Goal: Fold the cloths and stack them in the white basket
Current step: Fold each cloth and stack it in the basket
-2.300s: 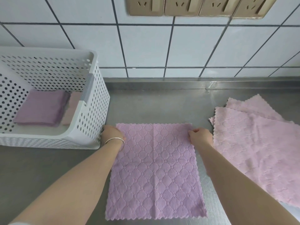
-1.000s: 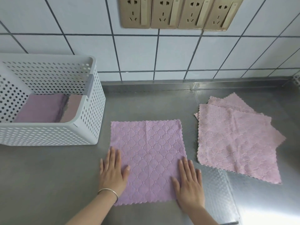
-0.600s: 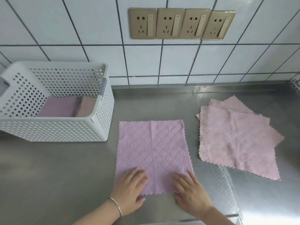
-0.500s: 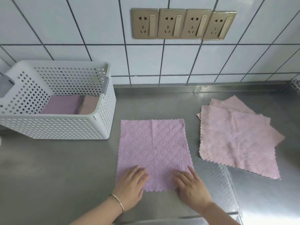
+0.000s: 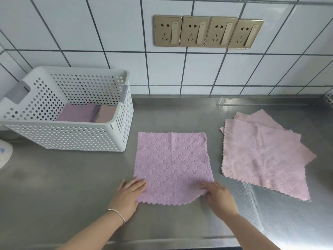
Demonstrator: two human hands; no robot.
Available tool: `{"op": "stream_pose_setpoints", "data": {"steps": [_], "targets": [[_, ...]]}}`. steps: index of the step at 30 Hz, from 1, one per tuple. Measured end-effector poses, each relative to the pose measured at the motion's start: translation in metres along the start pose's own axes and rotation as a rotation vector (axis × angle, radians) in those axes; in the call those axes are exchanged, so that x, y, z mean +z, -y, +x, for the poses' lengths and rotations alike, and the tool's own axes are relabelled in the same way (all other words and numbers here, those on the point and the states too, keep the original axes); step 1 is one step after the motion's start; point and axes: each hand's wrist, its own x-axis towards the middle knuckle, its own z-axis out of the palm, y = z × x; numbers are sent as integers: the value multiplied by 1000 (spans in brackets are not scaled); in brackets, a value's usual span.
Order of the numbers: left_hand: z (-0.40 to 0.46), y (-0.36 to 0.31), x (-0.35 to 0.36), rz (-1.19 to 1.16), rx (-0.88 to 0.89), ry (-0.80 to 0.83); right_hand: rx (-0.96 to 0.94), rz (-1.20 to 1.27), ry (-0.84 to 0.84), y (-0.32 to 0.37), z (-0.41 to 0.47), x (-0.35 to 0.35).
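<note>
A lilac quilted cloth (image 5: 172, 165) lies spread flat on the steel counter in front of me. My left hand (image 5: 128, 196) pinches its near left corner. My right hand (image 5: 219, 195) pinches its near right corner, and that corner is lifted slightly off the counter. To the right lies a pile of pink cloths (image 5: 263, 156), unfolded and fanned out. The white perforated basket (image 5: 115, 130) stands at the left and holds a folded purple cloth (image 5: 77, 112) and a folded pink cloth (image 5: 106, 114) side by side.
A tiled wall with several beige sockets (image 5: 208, 32) rises behind the counter. A white rounded object (image 5: 4, 156) shows at the far left edge. The counter's front edge runs just below my wrists.
My hands slid from the cloth's far corners down to its near edge, pressed flat there, and now pinch the near corners. The right corner has lifted a little.
</note>
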Motion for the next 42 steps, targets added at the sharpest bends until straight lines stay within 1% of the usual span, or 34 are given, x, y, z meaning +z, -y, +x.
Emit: {"op": "stream_pose_setpoints", "data": {"steps": [2,3,5,6,10,13,15,17,18,20,23,26,28,29,33,36,39,42], "targets": [[1,-2,-5,-97,-103,-12,227,148,174,5,8,-13],[3,-4,-8,-217,-175,-44,256,189,207,6,12,-19],[9,-6,-20,-424,-303,-6,275,262,174,6,19,-30],[11,-5,-26,-479,-333,41,279,277,161,7,21,-36],[18,2,-48,-631,-355,127,283,342,212,9,23,-51],[18,3,-59,-638,-367,212,304,410,234,7,19,-55],[16,4,-59,-620,-387,297,315,415,278,3,15,-55],[14,3,-58,-592,-387,390,318,381,361,-4,9,-56],[13,1,-60,-550,-356,445,321,356,407,-7,7,-56],[10,1,-60,-460,-333,593,336,300,496,-9,5,-58],[8,4,-61,-485,-364,785,352,247,658,-7,9,-58],[13,9,-65,-541,-402,827,350,205,766,-7,19,-60],[22,13,-66,-557,-412,800,378,210,767,-7,28,-61],[27,14,-67,-567,-430,754,393,226,731,-9,33,-60],[51,12,-69,-686,-588,433,499,356,553,-12,53,-55],[67,6,-65,-810,-669,266,520,422,459,-4,64,-53],[77,1,-57,-856,-733,148,542,458,350,0,74,-49],[88,1,-47,-842,-767,82,531,401,318,-2,83,-42]]}}
